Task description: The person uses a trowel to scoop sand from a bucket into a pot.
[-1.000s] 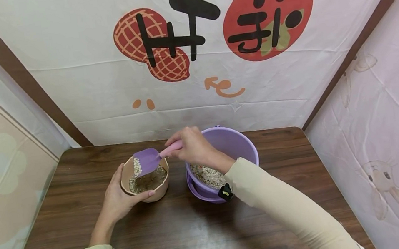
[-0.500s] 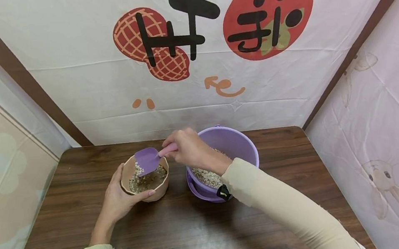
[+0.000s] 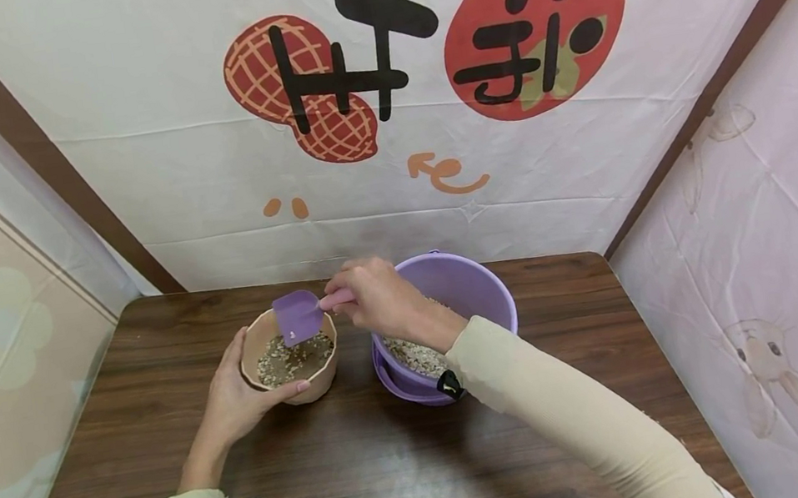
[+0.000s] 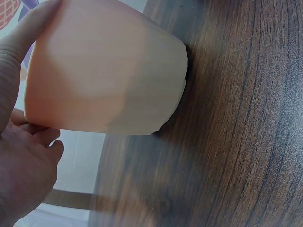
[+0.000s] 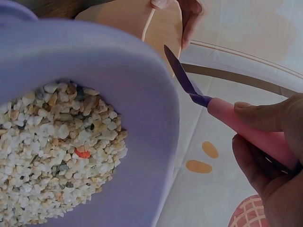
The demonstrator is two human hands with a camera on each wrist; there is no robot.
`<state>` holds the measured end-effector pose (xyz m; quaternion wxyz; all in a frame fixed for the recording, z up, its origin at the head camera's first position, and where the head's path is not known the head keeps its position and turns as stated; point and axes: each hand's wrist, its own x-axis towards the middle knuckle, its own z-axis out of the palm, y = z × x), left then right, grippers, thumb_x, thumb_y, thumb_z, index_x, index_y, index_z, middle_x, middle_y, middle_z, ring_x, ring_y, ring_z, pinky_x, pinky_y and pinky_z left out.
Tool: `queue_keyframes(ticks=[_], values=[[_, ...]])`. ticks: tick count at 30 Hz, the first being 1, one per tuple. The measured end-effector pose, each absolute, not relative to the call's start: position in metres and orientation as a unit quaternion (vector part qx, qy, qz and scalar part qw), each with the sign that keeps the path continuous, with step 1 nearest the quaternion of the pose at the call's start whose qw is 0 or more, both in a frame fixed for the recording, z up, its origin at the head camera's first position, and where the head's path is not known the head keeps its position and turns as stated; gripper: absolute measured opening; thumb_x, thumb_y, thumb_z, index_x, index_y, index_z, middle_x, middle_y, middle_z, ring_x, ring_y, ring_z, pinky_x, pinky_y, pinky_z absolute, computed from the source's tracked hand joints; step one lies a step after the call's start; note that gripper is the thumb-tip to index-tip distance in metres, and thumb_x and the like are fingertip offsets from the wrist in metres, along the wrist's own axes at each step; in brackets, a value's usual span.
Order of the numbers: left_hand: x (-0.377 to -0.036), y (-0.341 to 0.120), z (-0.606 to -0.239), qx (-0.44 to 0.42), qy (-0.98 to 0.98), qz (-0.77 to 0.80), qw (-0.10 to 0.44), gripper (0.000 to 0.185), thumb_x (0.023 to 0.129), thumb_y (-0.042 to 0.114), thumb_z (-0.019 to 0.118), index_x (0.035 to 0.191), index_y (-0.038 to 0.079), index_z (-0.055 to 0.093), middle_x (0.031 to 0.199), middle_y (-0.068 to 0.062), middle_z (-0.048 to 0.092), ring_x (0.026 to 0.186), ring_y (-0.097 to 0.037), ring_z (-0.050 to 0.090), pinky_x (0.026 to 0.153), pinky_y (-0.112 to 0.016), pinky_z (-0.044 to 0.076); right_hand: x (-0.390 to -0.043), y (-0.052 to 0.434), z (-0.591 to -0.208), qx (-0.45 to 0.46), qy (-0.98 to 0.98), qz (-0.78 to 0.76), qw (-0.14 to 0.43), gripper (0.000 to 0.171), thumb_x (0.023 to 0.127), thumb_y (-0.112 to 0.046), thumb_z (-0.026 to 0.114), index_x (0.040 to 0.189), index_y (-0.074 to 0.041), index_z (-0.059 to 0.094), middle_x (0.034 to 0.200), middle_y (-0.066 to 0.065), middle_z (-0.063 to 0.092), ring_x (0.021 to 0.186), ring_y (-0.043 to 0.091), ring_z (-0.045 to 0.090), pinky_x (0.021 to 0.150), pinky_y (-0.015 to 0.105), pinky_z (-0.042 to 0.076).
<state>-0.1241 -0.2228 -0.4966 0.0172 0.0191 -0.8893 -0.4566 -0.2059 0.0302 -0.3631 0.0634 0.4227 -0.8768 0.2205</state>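
A peach-coloured faceted pot [image 3: 292, 366] stands upright on the dark wooden table [image 3: 368, 472], with a layer of pale mixed gravel [image 3: 285, 361] lying in it below the rim. The left hand [image 3: 233, 401] grips the pot's near side, thumb along the front rim. A small scoop [image 3: 299, 316] with a purple blade and a pink handle is held over the pot's far rim, its blade tilted steeply down towards the gravel; the right hand [image 3: 375, 298] pinches the handle. Just to the right of the pot stands a purple bucket [image 3: 465, 291], partly filled with the same whitish gravel.
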Motion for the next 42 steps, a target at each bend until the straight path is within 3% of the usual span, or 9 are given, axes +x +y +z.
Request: queue_keyframes(ticks=[19,29,42], values=[[-0.125,-0.224,-0.498,0.016,-0.885,-0.466,0.019,0.137,0.067,0.043,0.096,0.162,0.002,0.007,0.161,-0.030,0.020,0.143,-0.052,0.028,0.109,-0.071,0.029,-0.206,0.037,-0.364,0.455,-0.858,0.225,0.079,0.014,0.091,-0.010,0.078,0.104,-0.006,0.080,0.099,0.003,0.076,0.096,0.018,0.070,0.090,0.033,0.054],[-0.125,-0.223,-0.497,0.017,-0.886,-0.463,0.013,0.137,0.067,0.044,0.095,0.163,0.002,0.006,0.162,-0.030,0.019,0.143,-0.052,0.027,0.108,-0.072,0.029,-0.200,0.047,-0.364,0.433,-0.849,0.289,0.087,0.014,0.087,-0.008,0.082,0.100,-0.007,0.080,0.094,0.002,0.076,0.086,0.013,0.069,0.075,0.023,0.053],[-0.125,-0.223,-0.497,0.023,-0.890,-0.455,0.010,0.138,0.067,0.047,0.095,0.163,0.004,0.005,0.162,-0.030,0.018,0.143,-0.053,0.026,0.107,-0.073,0.028,-0.197,0.064,-0.364,0.386,-0.853,0.342,0.083,0.017,0.084,-0.005,0.083,0.101,-0.005,0.079,0.096,0.004,0.076,0.089,0.016,0.071,0.078,0.023,0.054]])
